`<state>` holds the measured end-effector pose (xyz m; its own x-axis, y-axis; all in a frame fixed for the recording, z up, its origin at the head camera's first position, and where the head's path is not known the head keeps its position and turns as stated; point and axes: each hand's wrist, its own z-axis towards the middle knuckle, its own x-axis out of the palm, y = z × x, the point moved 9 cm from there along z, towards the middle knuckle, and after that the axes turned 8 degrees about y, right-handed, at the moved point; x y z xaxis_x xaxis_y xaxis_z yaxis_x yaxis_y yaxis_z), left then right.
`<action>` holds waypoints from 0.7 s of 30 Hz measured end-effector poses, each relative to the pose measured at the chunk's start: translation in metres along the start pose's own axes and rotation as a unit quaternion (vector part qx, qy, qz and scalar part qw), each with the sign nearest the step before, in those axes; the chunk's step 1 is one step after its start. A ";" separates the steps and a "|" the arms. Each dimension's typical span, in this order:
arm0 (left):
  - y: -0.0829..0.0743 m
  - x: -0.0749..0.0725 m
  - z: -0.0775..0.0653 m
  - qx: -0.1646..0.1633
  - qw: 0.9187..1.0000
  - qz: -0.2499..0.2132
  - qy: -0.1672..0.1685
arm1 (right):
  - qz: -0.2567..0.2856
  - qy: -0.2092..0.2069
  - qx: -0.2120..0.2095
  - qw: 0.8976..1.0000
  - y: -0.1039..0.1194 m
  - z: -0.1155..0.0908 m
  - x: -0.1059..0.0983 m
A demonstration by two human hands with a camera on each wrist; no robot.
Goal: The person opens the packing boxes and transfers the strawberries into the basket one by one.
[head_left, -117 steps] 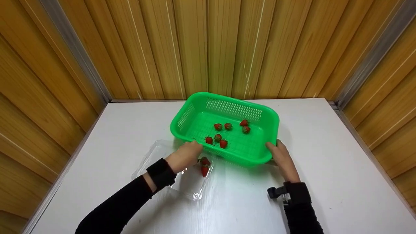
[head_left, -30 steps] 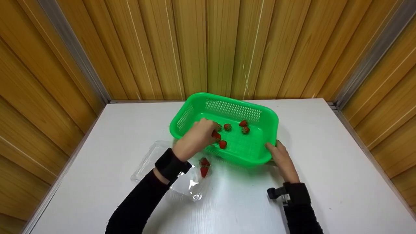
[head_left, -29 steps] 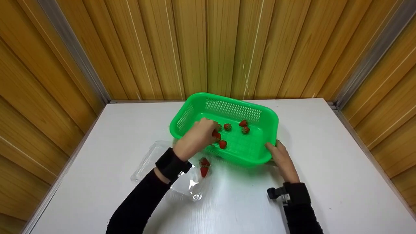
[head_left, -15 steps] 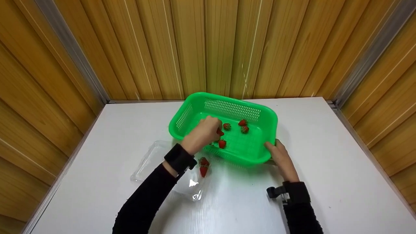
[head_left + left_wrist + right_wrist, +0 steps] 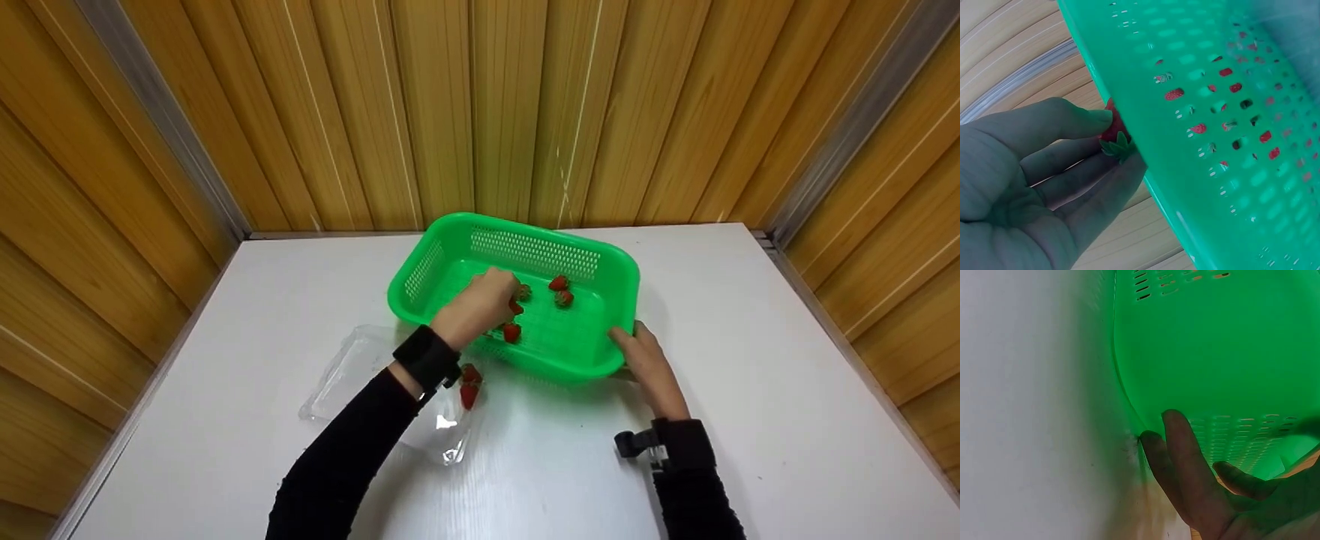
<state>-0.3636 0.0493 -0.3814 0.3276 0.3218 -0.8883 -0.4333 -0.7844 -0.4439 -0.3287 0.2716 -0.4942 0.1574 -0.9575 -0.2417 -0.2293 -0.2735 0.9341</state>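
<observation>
My left hand [image 5: 480,304] is over the left half of a green plastic basket [image 5: 562,328]. It pinches a red strawberry [image 5: 1111,125] between thumb and fingers, green leaves showing in the left wrist view. Several strawberries lie on the basket floor, among them one [image 5: 511,332] just below the hand and a pair [image 5: 561,291] toward the back right; others are hidden behind the hand. At the basket's near right corner my right hand [image 5: 651,369] grips the rim, thumb over the inside; its fingers [image 5: 1185,455] lie along the outer wall.
A clear plastic tray [image 5: 341,375] lies at the basket's near left, partly under my left forearm. Two strawberries [image 5: 469,386] are at its right end. The white table [image 5: 225,360] meets ribbed wood-look walls [image 5: 510,112] behind and at the sides.
From over the clear tray, my left hand has moved up and right into the basket with a strawberry, then drifted slightly farther right. My right hand keeps its grip on the rim.
</observation>
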 end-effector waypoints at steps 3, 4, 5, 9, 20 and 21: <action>0.001 0.000 -0.001 -0.005 1.000 -0.002 0.002 | -0.002 -0.001 -0.002 1.000 0.001 0.000 -0.001; 0.002 0.001 -0.001 -0.007 1.000 -0.003 0.002 | -0.002 -0.001 -0.002 1.000 0.001 0.000 -0.001; 0.002 0.001 -0.001 -0.007 1.000 -0.002 0.002 | -0.001 -0.001 -0.002 1.000 0.000 0.001 -0.001; 0.001 0.001 -0.002 -0.002 1.000 0.005 0.001 | 0.000 0.000 -0.001 1.000 -0.001 0.001 -0.001; 0.003 0.000 -0.005 -0.001 1.000 0.013 -0.005 | 0.008 0.004 0.001 1.000 -0.001 -0.001 0.000; 0.003 -0.001 -0.005 -0.003 1.000 0.014 -0.006 | 0.008 0.003 0.000 1.000 -0.001 -0.001 0.000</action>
<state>-0.3611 0.0441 -0.3811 0.3053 0.3060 -0.9018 -0.4376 -0.7960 -0.4182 -0.3278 0.2716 -0.4945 0.1600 -0.9612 -0.2248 -0.2324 -0.2580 0.9378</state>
